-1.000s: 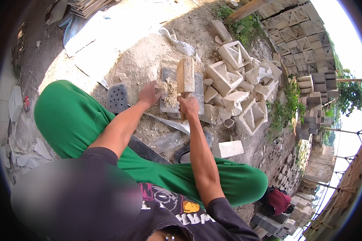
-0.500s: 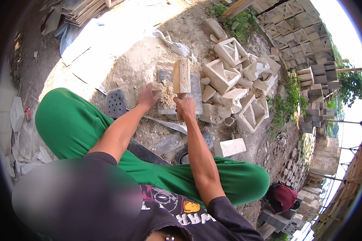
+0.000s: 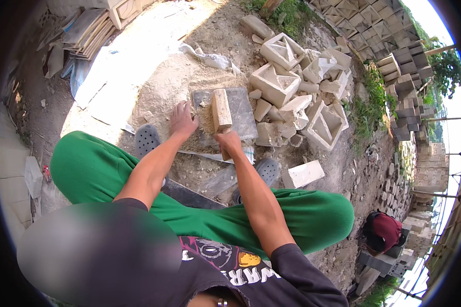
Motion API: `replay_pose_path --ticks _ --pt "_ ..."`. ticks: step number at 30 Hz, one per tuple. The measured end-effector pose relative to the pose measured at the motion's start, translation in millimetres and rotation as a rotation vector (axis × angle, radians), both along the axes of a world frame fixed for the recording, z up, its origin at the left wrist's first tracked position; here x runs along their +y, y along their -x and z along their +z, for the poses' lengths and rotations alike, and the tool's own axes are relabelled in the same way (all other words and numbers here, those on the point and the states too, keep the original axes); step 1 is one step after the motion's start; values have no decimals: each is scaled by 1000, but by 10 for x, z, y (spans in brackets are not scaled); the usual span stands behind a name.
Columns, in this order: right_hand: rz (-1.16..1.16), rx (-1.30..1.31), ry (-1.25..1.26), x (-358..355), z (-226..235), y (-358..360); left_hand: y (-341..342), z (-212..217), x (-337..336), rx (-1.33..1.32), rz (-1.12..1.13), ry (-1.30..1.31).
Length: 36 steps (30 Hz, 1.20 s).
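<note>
My right hand [image 3: 229, 144] is wrapped round the handle of a wooden mallet [image 3: 221, 110]. The mallet's blocky head is over a dark flat slab [image 3: 244, 113] on the ground, and seems to rest on it. Just left of the slab, my left hand [image 3: 183, 120] is low over the pale, dusty ground with its fingers stretched out, nothing visible held in it. A few pale crumbs lie on the slab near the mallet.
Broken pale blocks [image 3: 276, 84] are heaped right of the slab. A single pale block [image 3: 303, 174] lies near my right knee. A crumpled plastic sack [image 3: 212, 59] is beyond the slab. Further right, another person [image 3: 385, 230] bends by stacked blocks.
My left hand has shifted left off the slab, and the crumbled heap there is mostly gone from it. The mallet head has come lower and tilted. The view has shifted slightly.
</note>
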State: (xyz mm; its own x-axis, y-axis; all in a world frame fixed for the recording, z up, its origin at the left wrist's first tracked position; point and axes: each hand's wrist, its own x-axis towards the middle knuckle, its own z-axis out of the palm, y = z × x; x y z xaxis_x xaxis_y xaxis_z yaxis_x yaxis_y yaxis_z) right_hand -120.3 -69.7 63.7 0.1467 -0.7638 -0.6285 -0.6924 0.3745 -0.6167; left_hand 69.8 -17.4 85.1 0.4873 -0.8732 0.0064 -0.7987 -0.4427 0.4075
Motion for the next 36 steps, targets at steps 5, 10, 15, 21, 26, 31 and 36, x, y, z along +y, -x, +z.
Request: replay_pose_path --ticks 5,10,15,21,26,31,36 --pt "-155 -252 -274 4 513 -156 -214 -491 -294 -223 -396 -25" --pt "-205 -225 -211 -193 632 -26 -20 -254 -286 -77 -438 -103" --pt "-112 -156 -105 -233 753 -50 -25 -133 -209 56 -460 -119" --pt "72 -119 196 12 760 -201 -182 -320 -25 -42 -101 113" --pt "231 119 183 110 130 -121 -221 -410 119 -22 60 207" --pt "167 77 23 20 577 -298 -189 -205 408 -26 -178 186" --pt "142 23 228 78 671 -346 19 -224 575 231 -222 -20"
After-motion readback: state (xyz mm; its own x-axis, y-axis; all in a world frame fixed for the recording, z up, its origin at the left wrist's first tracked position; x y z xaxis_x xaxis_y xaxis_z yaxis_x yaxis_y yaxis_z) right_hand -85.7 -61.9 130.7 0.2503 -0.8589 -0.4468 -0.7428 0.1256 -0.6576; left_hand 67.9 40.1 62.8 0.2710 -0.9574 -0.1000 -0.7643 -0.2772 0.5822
